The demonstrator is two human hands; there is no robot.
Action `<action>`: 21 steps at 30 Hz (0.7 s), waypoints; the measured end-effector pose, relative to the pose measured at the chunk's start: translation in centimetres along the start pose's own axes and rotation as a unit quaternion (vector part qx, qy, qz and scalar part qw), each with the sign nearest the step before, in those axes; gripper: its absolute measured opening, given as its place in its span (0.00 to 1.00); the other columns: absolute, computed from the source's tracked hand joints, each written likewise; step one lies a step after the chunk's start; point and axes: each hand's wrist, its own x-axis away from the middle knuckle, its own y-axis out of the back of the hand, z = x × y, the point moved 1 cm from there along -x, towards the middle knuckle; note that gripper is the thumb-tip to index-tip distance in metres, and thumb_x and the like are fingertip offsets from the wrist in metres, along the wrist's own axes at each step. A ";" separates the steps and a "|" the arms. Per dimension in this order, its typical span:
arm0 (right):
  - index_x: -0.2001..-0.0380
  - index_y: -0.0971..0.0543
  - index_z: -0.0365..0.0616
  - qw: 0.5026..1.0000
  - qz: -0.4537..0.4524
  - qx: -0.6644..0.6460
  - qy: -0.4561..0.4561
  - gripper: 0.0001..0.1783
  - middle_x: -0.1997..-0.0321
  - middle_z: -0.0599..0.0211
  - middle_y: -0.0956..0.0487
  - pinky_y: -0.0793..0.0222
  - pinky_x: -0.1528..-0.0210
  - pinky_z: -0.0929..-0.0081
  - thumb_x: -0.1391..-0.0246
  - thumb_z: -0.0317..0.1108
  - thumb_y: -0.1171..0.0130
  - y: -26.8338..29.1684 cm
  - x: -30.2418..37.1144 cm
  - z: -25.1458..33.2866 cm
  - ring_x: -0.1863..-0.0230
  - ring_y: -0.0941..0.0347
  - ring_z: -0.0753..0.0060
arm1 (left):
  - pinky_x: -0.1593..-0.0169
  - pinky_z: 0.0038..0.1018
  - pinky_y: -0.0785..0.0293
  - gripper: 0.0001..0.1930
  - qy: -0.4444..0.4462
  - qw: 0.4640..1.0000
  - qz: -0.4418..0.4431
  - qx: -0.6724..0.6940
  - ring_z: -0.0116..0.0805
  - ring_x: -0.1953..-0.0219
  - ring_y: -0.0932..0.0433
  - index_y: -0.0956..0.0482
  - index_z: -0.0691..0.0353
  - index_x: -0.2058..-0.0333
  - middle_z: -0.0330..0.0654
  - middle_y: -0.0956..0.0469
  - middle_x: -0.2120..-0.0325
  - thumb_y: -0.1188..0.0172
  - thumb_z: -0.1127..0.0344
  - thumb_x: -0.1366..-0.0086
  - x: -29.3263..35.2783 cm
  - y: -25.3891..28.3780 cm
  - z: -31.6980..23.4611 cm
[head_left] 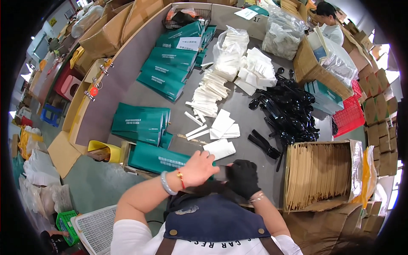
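Green pkt (154,157) print blurred, R grip (243,178) fingertips unclear, btm-L person (53,243) cut off

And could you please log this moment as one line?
left hand: bare, over green packet's right end | right hand: black-gloved, alongside | grip: unclear | nearby: white packets, black cutlery, wooden sticks

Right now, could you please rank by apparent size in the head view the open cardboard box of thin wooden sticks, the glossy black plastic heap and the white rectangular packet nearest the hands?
1. Cardboard box
2. Black heap
3. White packet
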 end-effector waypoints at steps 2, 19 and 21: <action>0.62 0.22 0.50 0.998 0.015 -0.026 -0.062 0.30 0.57 0.64 0.25 0.38 0.51 0.56 0.71 0.50 0.27 2.5 0.0 -1.0 0.52 0.30 0.57 | 0.58 0.39 0.33 0.14 -0.007 1.000 -0.028 -0.003 0.47 0.58 0.30 0.23 0.49 0.65 0.45 0.30 0.65 0.39 0.69 0.55 0.6 2.9 1.8; 0.56 0.25 0.50 0.996 0.065 0.058 -0.036 0.33 0.58 0.64 0.25 0.39 0.54 0.60 0.67 0.51 0.28 3.5 0.6 -0.1 0.58 0.28 0.59 | 0.34 0.57 0.58 0.45 0.348 0.869 -0.268 0.226 0.58 0.35 0.48 0.32 0.65 0.44 0.54 0.39 0.41 0.26 0.45 0.58 5.1 -8.2 2.3; 0.56 0.25 0.50 0.995 0.074 0.057 -0.023 0.33 0.59 0.64 0.25 0.39 0.54 0.60 0.67 0.52 0.28 3.0 0.6 0.2 0.57 0.28 0.60 | 0.34 0.57 0.58 0.46 0.343 0.871 -0.262 0.235 0.58 0.35 0.49 0.32 0.65 0.43 0.54 0.39 0.41 0.26 0.45 0.58 5.5 -8.2 2.4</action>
